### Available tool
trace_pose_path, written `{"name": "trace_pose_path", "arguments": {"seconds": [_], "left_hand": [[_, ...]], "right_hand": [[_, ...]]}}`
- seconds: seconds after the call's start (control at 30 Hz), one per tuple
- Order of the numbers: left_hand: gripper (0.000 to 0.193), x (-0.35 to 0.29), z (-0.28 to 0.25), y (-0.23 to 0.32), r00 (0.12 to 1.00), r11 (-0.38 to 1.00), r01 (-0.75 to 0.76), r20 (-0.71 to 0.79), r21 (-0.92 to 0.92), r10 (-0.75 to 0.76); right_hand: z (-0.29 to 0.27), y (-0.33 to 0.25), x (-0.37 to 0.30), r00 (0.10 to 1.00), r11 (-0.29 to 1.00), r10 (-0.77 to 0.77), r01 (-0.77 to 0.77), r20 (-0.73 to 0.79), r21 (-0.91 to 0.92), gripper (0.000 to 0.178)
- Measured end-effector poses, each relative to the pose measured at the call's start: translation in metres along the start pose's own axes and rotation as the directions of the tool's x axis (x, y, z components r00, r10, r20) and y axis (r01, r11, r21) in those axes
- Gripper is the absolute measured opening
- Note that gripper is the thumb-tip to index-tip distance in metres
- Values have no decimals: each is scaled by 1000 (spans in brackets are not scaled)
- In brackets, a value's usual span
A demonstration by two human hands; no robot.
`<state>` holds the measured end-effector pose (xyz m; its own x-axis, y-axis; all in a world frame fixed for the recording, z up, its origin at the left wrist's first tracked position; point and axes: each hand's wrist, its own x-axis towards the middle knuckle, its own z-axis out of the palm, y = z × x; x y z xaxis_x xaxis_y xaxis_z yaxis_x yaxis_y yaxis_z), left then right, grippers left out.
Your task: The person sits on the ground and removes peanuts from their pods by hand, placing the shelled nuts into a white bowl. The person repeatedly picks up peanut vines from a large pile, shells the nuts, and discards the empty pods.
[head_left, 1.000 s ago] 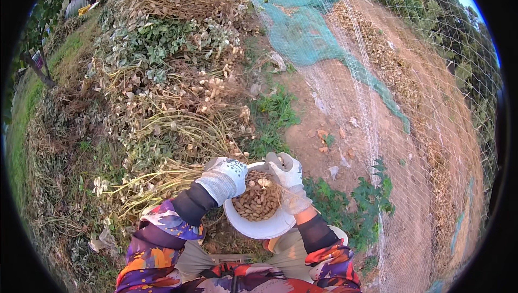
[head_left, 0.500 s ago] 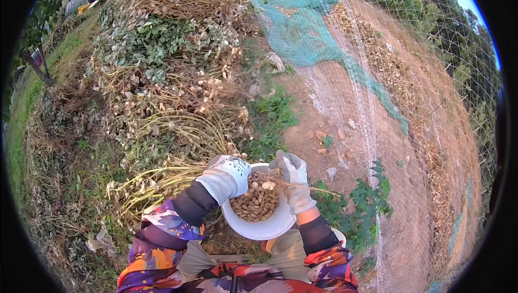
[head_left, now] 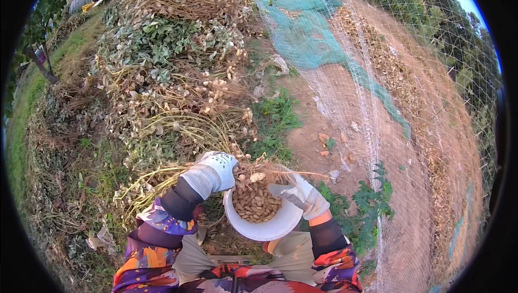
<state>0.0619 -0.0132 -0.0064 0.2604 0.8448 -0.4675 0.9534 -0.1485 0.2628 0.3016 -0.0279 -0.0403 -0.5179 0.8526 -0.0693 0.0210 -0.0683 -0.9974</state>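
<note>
My left hand (head_left: 217, 171), in a whitish patterned glove, is closed around the stems of a dried peanut plant (head_left: 186, 166) at the left rim of a white bucket (head_left: 270, 232). The plant's thin roots and a few pods (head_left: 258, 176) hang over the bucket's far side. Picked peanuts (head_left: 256, 207) lie inside the bucket, which stands between my knees. Over its right rim, my gloved right hand (head_left: 303, 193) has its fingers stretched out toward the peanuts, thumb apart. No pod can be made out in those fingers, whose tips are partly blurred.
A long heap of pulled peanut plants (head_left: 162, 39) runs ahead on the left. Beyond bare soil on the right stands a pale mesh net (head_left: 372, 126), with green netting (head_left: 307, 45) crumpled along it. Leafy weeds (head_left: 372, 207) grow right of the bucket.
My left hand has shifted slightly left and up with the peanut plant. My right hand has left the plant's roots and come down to the right over the bucket, its fingers opening.
</note>
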Motion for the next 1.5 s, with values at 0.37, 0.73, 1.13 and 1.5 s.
{"name": "trace_pose_path", "arguments": {"seconds": [0.37, 0.73, 1.13, 1.5], "left_hand": [[38, 9, 7, 22, 1000, 997, 3, 12, 72, -4], [35, 7, 9, 33, 997, 984, -57, -38, 170, 65], [25, 11, 29, 32, 972, 955, -214, -49, 206, 229], [23, 16, 52, 27, 987, 960, -61, -129, 274, 100]], "right_hand": [[24, 23, 25, 963, 809, 204, -266, 175, 524, 31], [11, 39, 16, 992, 983, -9, -14, 126, 181, 46], [15, 26, -3, 974, 964, 182, -204, 137, 170, 44], [10, 50, 19, 969, 119, 249, -26, 5, -993, 29]]}}
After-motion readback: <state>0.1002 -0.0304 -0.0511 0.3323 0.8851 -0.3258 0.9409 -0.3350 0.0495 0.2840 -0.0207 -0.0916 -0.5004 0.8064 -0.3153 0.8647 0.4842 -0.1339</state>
